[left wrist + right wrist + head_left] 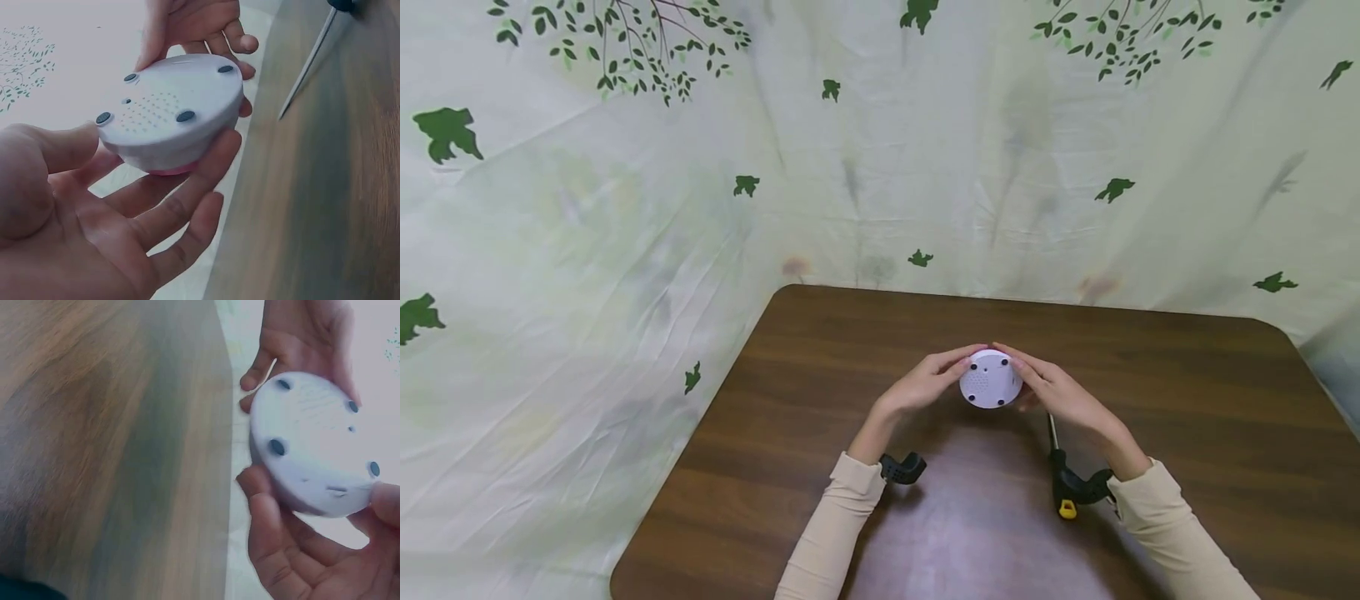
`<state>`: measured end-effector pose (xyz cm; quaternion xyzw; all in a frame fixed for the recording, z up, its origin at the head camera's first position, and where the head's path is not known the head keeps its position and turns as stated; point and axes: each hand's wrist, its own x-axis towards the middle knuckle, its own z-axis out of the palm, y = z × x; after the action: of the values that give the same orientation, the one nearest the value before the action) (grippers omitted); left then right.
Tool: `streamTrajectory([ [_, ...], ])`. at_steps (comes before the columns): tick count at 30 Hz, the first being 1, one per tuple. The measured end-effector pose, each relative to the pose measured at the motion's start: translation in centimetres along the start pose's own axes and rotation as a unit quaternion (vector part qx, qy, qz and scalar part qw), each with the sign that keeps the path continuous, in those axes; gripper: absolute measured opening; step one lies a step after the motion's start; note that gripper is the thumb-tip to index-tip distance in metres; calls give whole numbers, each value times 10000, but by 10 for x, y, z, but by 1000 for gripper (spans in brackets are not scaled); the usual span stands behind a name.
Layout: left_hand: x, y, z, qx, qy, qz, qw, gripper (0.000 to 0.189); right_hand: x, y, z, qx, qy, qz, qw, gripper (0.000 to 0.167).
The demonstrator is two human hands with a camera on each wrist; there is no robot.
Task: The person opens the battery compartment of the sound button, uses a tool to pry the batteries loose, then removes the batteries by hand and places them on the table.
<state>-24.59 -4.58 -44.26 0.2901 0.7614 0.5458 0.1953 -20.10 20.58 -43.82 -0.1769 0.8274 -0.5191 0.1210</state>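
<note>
A round white plastic device (991, 380) is held up above the table between both hands. Its flat face, with several dark round feet and a patch of small holes, shows in all three views; a bit of pink shows beneath it in the left wrist view. My left hand (919, 385) grips one side, thumb at the rim and fingers underneath. On the opposite side my right hand (1066, 398) pinches the rim the same way. A screwdriver (1059, 483) with a black and yellow handle lies on the table below the right wrist.
The brown wooden table (820, 358) has rounded corners. Behind and to the left of it hangs a pale cloth (880, 150) printed with green leaves. A black strap-on wrist camera (903, 468) sits at the left cuff.
</note>
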Motion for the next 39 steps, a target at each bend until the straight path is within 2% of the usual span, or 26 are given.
streamTrajectory([
  [4, 1, -1, 2, -245, 58, -89, 9996, 42, -3, 1, -1, 262, -81, 45, 9996, 51],
  [9, 3, -1, 2, -612, 122, -268, 9977, 40, -9, 5, -2, 534, -474, -56, 9974, 52],
  [13, 3, -2, 0, -470, 207, -418, 9978, 39, -12, 9, -1, 797, -818, -266, 9931, 53],
  [16, 3, -3, -1, -343, 191, -440, 9983, 39, -15, 10, -1, 1130, -860, -73, 9898, 54],
  [19, 0, -4, 0, -532, -87, -260, 9982, 39, -18, 8, -1, 1488, -590, 332, 9865, 55],
  [21, -2, -3, 3, -602, -295, 4, 9978, 52, -20, 5, 0, 1769, -424, 503, 9820, 57],
  [24, -3, -3, 7, -513, -493, 479, 9963, 73, -22, 1, 3, 2034, -428, 458, 9771, 60],
  [26, -3, -4, 9, -417, -442, 654, 9960, 80, -24, 0, 3, 1957, -505, 329, 9788, 61],
  [29, -3, -5, 7, -523, -422, 668, 9955, 80, -27, 0, 0, 1432, -606, 107, 9878, 62],
  [31, -4, -6, 3, -627, -578, 608, 9945, 81, -29, 1, -3, 1069, -644, -39, 9922, 67],
  [34, -4, -5, -2, -715, -1052, 562, 9903, 84, -31, 3, -4, 701, -746, -251, 9944, 80],
  [36, -3, -5, -3, -739, -1217, 582, 9881, 86, -31, 3, -2, 621, -658, -327, 9954, 86],
  [39, -2, -5, 0, -776, -1056, 754, 9885, 85, -32, 1, 4, 551, -195, -295, 9979, 87],
])
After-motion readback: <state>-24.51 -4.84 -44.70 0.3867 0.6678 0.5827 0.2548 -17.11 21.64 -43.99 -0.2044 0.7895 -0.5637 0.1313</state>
